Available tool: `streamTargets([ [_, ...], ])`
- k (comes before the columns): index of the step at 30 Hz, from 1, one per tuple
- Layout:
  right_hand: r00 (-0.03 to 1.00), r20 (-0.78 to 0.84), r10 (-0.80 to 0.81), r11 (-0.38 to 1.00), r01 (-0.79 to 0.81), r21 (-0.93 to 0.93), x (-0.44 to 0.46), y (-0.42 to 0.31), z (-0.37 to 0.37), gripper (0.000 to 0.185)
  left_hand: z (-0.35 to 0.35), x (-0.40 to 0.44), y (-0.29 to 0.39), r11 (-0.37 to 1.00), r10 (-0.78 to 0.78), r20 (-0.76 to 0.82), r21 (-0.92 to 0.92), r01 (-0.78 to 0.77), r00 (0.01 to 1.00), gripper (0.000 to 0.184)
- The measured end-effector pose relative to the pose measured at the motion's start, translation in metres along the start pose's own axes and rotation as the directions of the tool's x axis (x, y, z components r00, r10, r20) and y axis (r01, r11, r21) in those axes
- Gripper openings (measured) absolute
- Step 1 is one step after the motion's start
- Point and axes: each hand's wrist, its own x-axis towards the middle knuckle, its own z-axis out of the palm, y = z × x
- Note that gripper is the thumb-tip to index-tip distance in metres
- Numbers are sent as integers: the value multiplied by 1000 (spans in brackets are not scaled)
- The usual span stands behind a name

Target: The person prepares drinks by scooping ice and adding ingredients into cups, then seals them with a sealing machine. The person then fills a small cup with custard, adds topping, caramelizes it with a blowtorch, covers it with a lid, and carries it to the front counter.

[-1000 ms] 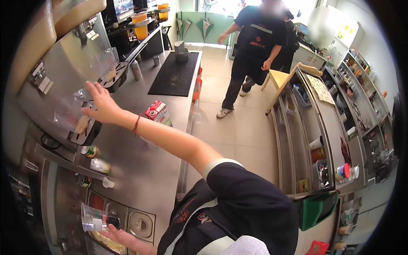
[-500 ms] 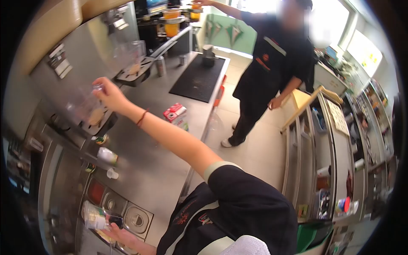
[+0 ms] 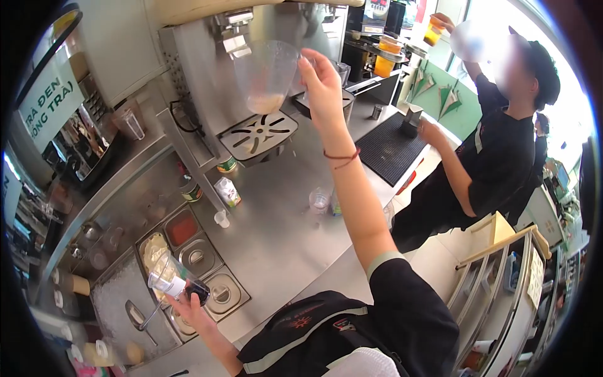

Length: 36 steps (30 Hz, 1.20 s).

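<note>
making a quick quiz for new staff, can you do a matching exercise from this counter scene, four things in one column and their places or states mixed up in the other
Things
1. clear pitcher
2. clear cup with dark contents
3. black mat
4. small white cup

Places or states
A. lying flat on the metal counter
B. on the counter beside a white carton
C. raised by the right hand, with a pale liquid at the bottom
D. tilted, in the left hand over the food pans

Right pairs: 1-C, 2-D, 3-A, 4-B
</note>
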Motion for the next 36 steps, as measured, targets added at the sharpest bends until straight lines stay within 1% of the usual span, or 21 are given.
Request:
streamTargets([
  [2,999,-35,-14,996,11,-85,13,-1,16,26,2,1,-2,1000,-17,-6,10,17,1000,86],
  [3,999,-37,-11,996,7,-87,19,5,21,26,6,1,-1,1000,-15,-1,-15,15,1000,87],
  [5,992,-96,-78,987,64,-146,32,16,32,26,11,2,-3,998,-25,12,-50,25,1000,88],
  [6,991,-103,-83,985,66,-161,34,17,34,26,11,2,-5,998,-33,26,-55,35,999,88],
  [8,984,-93,-152,965,127,-228,39,13,36,27,11,3,-10,998,-20,33,-59,21,999,89],
  [9,982,-101,-159,961,131,-245,41,15,36,27,14,2,-8,999,-17,19,-51,18,1000,88],
  [11,977,-105,-187,966,164,-199,44,19,37,26,17,0,-4,999,-30,27,-33,31,999,87],
  [12,975,-112,-191,964,165,-210,42,16,36,26,17,-1,-4,999,-33,18,-10,34,999,87],
  [14,993,-87,-84,981,67,-182,40,11,37,30,11,0,-10,999,-37,27,-5,37,999,85],
  [15,981,-114,-158,975,137,-174,42,11,39,27,12,-1,-9,999,-41,22,-7,41,999,85],
  [16,981,-118,-157,975,136,-176,41,10,38,27,11,-1,-8,999,-45,14,-9,45,999,85],
  [18,991,-102,-87,980,66,-190,41,10,38,31,13,-1,-7,999,-33,21,-10,33,999,85],
  [22,991,-101,-87,975,64,-214,41,11,37,31,18,0,-5,1000,-20,62,-5,20,998,86],
  [25,989,-109,-95,977,72,-199,41,10,37,31,23,0,-1,1000,-14,80,-3,15,997,87],
  [27,989,-113,-98,984,79,-162,40,9,38,31,24,1,-2,1000,-13,74,-1,13,997,88],
  [31,990,-109,-90,987,74,-140,37,7,40,31,29,4,1,1000,18,80,-19,-16,997,91],
  [32,986,-122,-109,985,91,-147,37,8,40,31,30,4,2,1000,19,70,-15,-18,997,91],
  [34,985,-127,-120,985,102,-143,37,9,42,30,34,7,5,998,55,123,3,-55,991,83],
  [36,983,-139,-121,984,100,-148,36,9,41,29,39,8,5,997,72,117,8,-73,991,85],
])
